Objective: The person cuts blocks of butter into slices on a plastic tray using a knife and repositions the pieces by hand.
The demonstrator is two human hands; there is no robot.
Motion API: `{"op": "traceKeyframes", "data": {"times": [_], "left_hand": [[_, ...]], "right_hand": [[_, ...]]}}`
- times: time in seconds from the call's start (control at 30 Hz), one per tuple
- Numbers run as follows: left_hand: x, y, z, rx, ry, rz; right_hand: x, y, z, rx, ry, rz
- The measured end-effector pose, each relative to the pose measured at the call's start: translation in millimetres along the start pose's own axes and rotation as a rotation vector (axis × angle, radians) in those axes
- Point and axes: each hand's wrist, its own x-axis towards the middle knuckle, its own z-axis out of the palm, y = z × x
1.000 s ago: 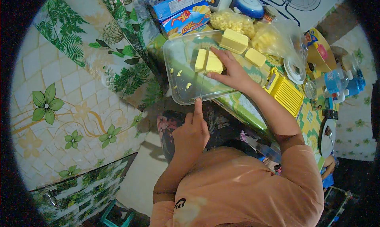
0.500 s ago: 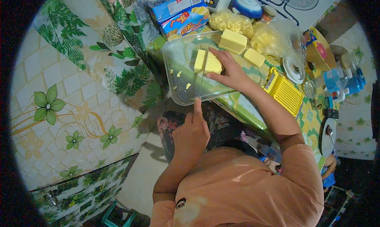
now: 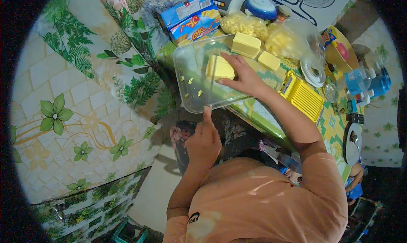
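My left hand (image 3: 203,142) is closed around a knife, index finger stretched along it towards the near rim of a clear plastic tray (image 3: 193,110). The thin knife blade (image 3: 210,84) reaches over the tray, along the left side of a pale yellow block (image 3: 221,68) that looks like butter or cheese. My right hand (image 3: 246,75) grips this block from the right, thumb at its near edge and fingers at its far edge. Small yellow crumbs (image 3: 199,93) lie in the tray's left part. The knife handle is hidden in my left hand.
Beyond my right hand are a larger yellow block (image 3: 246,45) and a smaller one (image 3: 269,61). A yellow ridged slicer (image 3: 303,99) lies to the right. Behind stand a blue packet (image 3: 195,24), bags of yellow pieces (image 3: 244,26) and a blue bowl (image 3: 259,8).
The blade has shifted left from across the middle of the yellow block to its left side. My left hand has moved slightly with it; my right hand still grips the block.
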Motion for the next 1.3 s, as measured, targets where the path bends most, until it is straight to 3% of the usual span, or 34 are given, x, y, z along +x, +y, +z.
{"op": "traceKeyframes", "data": {"times": [0.13, 0.27, 0.33, 0.93, 1.17, 1.3], "left_hand": [[6.7, -3.9, -9.4, 0.011, 0.111, 0.074], [10.4, -3.0, -8.4, 0.019, 0.042, 0.064], [8.3, -1.6, -2.7, 0.048, -0.015, 0.058], [4.7, 11.5, 2.6, 0.147, -0.106, -0.017], [9.0, 10.4, -1.8, 0.291, -0.018, 0.174], [9.0, 11.2, -2.0, 0.311, -0.022, 0.175]], "right_hand": [[-1.7, 2.6, 3.0, -0.008, 0.011, -0.002], [0.5, -4.3, -3.8, 0.025, -0.047, 0.065], [-0.1, 3.5, 1.4, 0.015, 0.041, -0.007], [-2.3, -1.4, -3.8, 0.075, 0.011, 0.068], [-1.7, -1.6, -4.2, 0.051, 0.005, 0.065], [-2.5, -2.6, -5.0, 0.053, 0.007, 0.071]]}}
